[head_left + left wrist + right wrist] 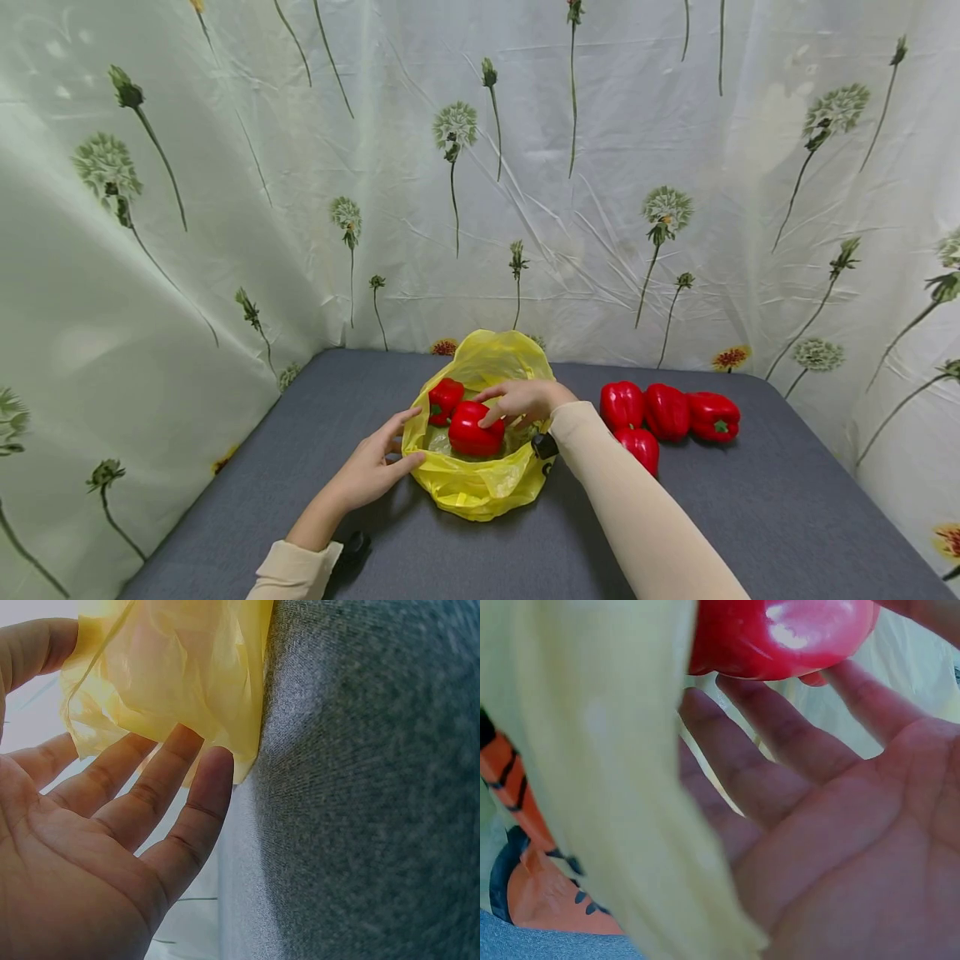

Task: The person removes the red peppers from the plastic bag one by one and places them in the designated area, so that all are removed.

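A yellow plastic bag (480,492) stands on the table with its mouth spread open. Inside are two red bell peppers: one bell pepper (446,398) at the back left and another bell pepper (474,432) in front of it. My right hand (523,400) reaches into the bag, its loosely extended fingers touching the front pepper. In the right wrist view, the fingers (780,727) lie beside the shiny pepper (780,634). At the bag's left side, my left hand (375,462) touches the rim with spread, relaxed fingers; the left wrist view shows fingertips against the yellow plastic (172,667).
Right of the bag, several more red bell peppers (666,412) lie grouped on the grey table (750,517), one partly hidden by my right forearm. A curtain with a dandelion print (555,250) hangs behind the table and along its left side.
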`<act>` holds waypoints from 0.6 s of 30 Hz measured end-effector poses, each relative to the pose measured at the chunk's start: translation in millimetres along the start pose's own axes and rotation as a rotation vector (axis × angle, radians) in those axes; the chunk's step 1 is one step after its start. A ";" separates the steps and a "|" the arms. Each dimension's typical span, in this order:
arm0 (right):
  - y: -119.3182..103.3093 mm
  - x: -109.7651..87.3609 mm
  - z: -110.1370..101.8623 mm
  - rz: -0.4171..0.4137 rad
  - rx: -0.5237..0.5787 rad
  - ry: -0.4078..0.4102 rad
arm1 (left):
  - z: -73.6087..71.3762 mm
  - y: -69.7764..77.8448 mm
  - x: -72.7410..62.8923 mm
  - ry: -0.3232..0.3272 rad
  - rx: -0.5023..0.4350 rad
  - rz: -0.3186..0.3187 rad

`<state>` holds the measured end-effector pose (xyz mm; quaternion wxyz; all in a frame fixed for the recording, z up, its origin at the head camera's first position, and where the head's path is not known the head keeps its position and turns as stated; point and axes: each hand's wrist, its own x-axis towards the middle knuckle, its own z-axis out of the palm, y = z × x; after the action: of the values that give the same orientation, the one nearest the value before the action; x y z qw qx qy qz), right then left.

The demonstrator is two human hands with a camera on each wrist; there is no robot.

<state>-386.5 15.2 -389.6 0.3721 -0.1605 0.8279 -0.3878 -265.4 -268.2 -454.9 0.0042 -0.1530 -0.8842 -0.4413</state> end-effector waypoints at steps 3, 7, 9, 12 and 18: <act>0.2 -0.4 2.6 0.003 0.011 -0.001 | 0.0 -0.1 0.3 -0.001 -0.001 0.001; -0.5 -1.0 4.9 -0.001 0.000 -0.011 | -0.1 -0.5 -0.1 0.002 -0.006 0.002; -1.3 -1.3 5.9 -0.002 0.004 -0.020 | -0.1 -0.8 -0.3 0.003 -0.005 0.002; -2.8 -2.0 7.3 -0.003 0.024 -0.040 | 0.0 -1.0 -0.4 0.005 -0.003 0.003; -3.7 -2.8 8.5 0.003 0.043 -0.065 | -0.4 -0.8 0.5 0.003 0.001 -0.001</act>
<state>-378.5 9.9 -389.0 0.4028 -0.1636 0.8071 -0.3996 -266.2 -268.8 -455.2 0.0055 -0.1517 -0.8846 -0.4409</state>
